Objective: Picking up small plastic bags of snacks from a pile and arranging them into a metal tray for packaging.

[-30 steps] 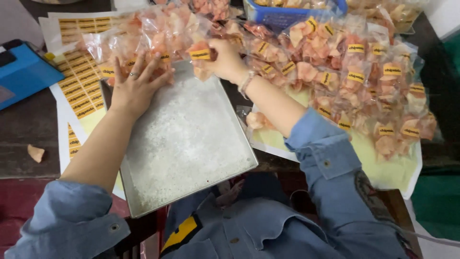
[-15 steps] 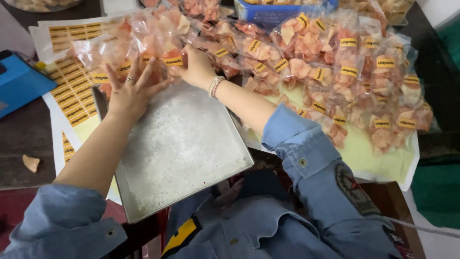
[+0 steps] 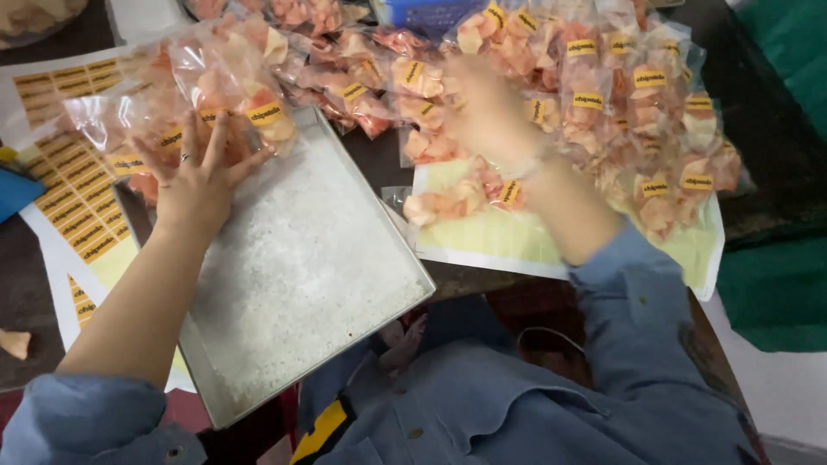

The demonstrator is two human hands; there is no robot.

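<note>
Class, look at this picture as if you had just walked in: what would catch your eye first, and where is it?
First, the heap of clear snack bags with yellow labels, piled across the top and right of the table. Next, the metal tray in the middle, dusted with crumbs, with the left hand spread on bags at its far left corner. The right hand, blurred, reaches into the heap.

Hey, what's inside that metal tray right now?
The metal tray holds a thin scatter of pale crumbs. At its far end, the left hand presses on clear snack bags; whatever lies beneath them is hidden.
</note>
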